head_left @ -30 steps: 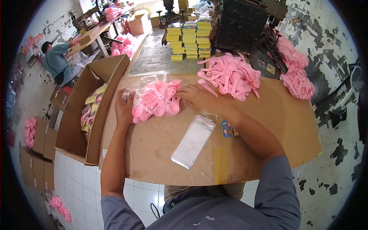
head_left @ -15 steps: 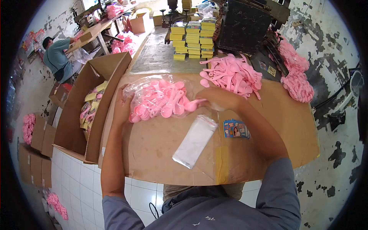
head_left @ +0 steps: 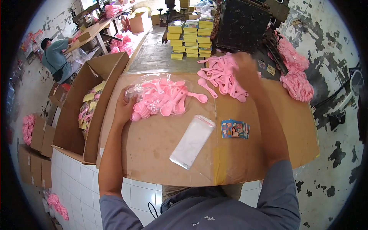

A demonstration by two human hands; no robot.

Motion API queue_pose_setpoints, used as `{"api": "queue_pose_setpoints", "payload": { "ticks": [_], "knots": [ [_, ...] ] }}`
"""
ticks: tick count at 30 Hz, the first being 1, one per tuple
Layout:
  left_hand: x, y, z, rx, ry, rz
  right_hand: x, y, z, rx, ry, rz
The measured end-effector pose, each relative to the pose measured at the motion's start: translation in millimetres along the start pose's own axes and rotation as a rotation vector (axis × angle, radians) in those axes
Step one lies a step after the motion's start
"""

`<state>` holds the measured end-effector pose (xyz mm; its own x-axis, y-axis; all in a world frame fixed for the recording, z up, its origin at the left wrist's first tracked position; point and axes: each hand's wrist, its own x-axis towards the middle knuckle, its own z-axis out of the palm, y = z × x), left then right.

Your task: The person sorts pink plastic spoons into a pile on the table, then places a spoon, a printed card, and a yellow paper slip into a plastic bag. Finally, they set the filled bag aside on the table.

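My left hand point(head_left: 124, 106) is closed on the left edge of a clear plastic bag point(head_left: 134, 91) lying on the cardboard. Pink plastic spoons point(head_left: 168, 97) fill the bag, and one spoon point(head_left: 197, 97) sticks out past its right side. Over the right part of a loose pile of pink spoons point(head_left: 220, 73) is my right hand point(head_left: 245, 69), smeared by motion; its fingers cannot be made out. Nearer my body lie a stack of clear plastic sleeves point(head_left: 193, 142) and a few blue printed cards point(head_left: 234, 129).
A deep cardboard box point(head_left: 111, 69) holding packed pieces stands along the left edge. Stacks of yellow-edged cards point(head_left: 190, 40) and a dark metal machine point(head_left: 241, 27) are at the back. Bagged pink items point(head_left: 297, 86) lie at right. Another person point(head_left: 57, 59) sits far left.
My right hand has moved from the bag's right side, up and right to the loose pile. Spoons there have shifted. My left hand stays at the bag.
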<state>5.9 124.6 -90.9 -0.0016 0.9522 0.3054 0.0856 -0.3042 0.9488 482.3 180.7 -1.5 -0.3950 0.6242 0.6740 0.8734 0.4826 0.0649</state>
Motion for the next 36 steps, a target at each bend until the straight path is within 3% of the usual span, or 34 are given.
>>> {"api": "queue_pose_setpoints", "payload": {
  "ticks": [1, 2, 4, 9, 12, 14, 17, 20, 22, 25, 28, 29, 31, 33, 36],
  "knots": [
    [-0.1, -2.3, 0.2, -0.004, -0.002, 0.011, 3.5, -19.4, 2.6, 0.234, -0.064, 0.027],
    [-0.7, -1.0, 1.2, 0.004, 0.001, 0.010, 4.0, -45.0, 0.6, 0.697, -0.227, 0.075],
    [-1.4, 3.6, 3.0, 0.020, 0.003, 0.010, 0.4, -79.5, 22.3, 0.505, -0.482, -0.257],
    [-0.3, -1.1, 1.9, 0.005, 0.006, 0.011, -8.2, -132.2, 48.7, 0.404, -0.459, -0.209],
    [-0.7, 0.9, 2.0, 0.008, 0.002, 0.003, -7.2, -123.7, 66.0, 0.563, -0.568, -0.199],
    [-1.5, 4.3, 3.1, 0.023, 0.002, -0.004, -18.6, -104.9, 106.0, 0.840, -0.685, -0.005],
    [-1.7, 6.7, 4.0, 0.046, 0.010, -0.002, -16.8, -77.8, 92.3, 0.946, -0.768, 0.108],
    [-2.6, 8.2, 4.4, 0.044, 0.011, -0.005, 5.2, -56.3, 2.4, 0.604, -0.690, -0.123],
    [-2.2, 8.7, 5.6, 0.053, 0.022, 0.000, 3.2, -21.4, -11.5, 0.502, -0.610, 0.141],
    [-1.1, 5.7, 5.2, 0.043, 0.031, -0.017, 11.5, 15.4, -10.0, -0.098, -0.282, 0.085],
    [-2.2, 7.6, 6.6, 0.055, 0.037, 0.007, 5.0, -10.6, 4.9, -0.221, 0.083, -0.115],
    [-2.5, 7.5, 5.7, 0.068, 0.038, -0.013, 10.8, -25.0, 9.6, 0.207, -0.166, -0.034],
    [-1.7, 7.1, 3.5, 0.097, 0.032, -0.052, 2.2, -73.0, 28.1, 0.564, -0.270, -0.173],
    [-1.3, 5.3, 3.0, 0.104, 0.026, -0.039, 8.1, -120.0, 20.2, 0.603, -0.421, -0.451],
    [-3.1, 7.5, 5.0, 0.067, 0.025, -0.030, 2.8, -151.6, 46.4, 0.427, -0.365, -0.545]
  ]
}}
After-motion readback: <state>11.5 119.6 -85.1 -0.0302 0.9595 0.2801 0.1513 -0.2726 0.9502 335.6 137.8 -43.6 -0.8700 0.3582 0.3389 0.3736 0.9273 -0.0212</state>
